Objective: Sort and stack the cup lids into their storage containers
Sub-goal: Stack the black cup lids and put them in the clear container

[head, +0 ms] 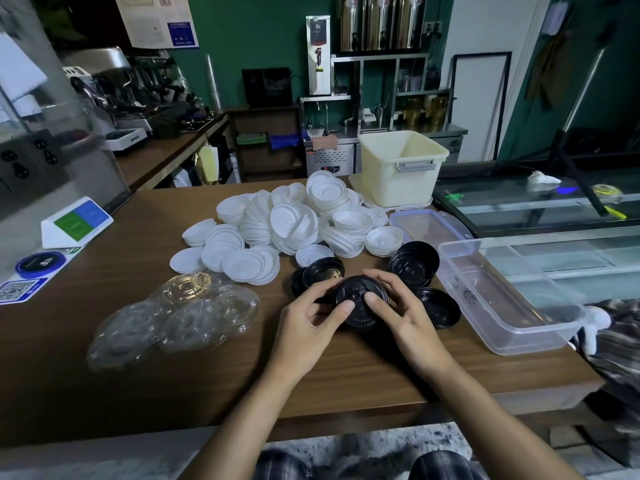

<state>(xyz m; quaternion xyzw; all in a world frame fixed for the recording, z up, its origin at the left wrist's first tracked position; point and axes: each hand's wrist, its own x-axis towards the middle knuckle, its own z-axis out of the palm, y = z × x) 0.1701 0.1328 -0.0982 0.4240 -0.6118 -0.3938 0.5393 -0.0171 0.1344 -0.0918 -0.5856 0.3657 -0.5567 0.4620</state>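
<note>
bare table (346,372) near edge; white lids (294,220) crowd behind.

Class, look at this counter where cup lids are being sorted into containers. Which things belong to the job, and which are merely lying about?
Belong to the job:
- held black lids, gripped by the left hand and right hand
- loose black lids
- white lids
- clear lids
- clear tub
- cream bin

Lying about:
- green-and-blue sign
- QR card
- espresso machine

Two hands (304,318) (403,315), one bin (403,161), one clear tub (519,329)
</note>
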